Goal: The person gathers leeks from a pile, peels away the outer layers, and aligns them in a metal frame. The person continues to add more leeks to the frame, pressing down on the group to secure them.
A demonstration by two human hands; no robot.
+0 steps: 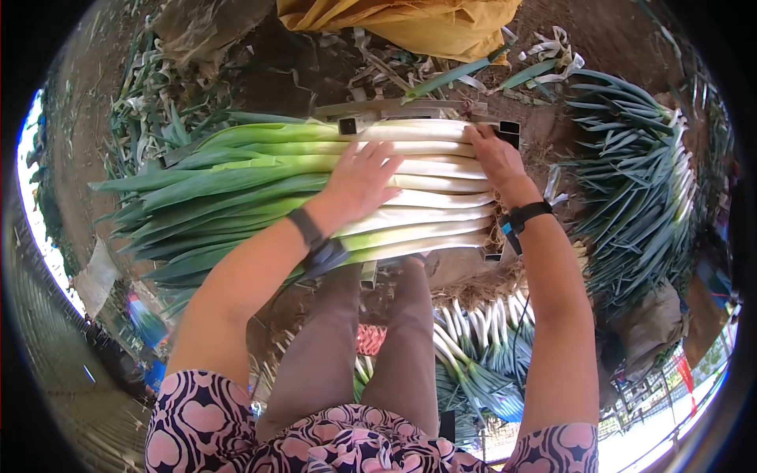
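A wide layer of long green onions [438, 168] lies side by side across a low frame, dark leaves to the left and white stems to the right. My left hand [359, 180] rests on the middle stems where green turns white, its fingers spread apart. At the root end of the farthest stems is my right hand [495, 158], with its fingers bent together over a green onion's end. Part of that grip is hidden. Square metal tube ends [509, 127] of the frame poke out beside the stems.
More green onions [631, 185] are heaped on the right, and bunches [481, 347] lie near my legs. Leaf scraps [162, 102] litter the ground at left. A yellow sheet [402, 27] lies beyond the frame.
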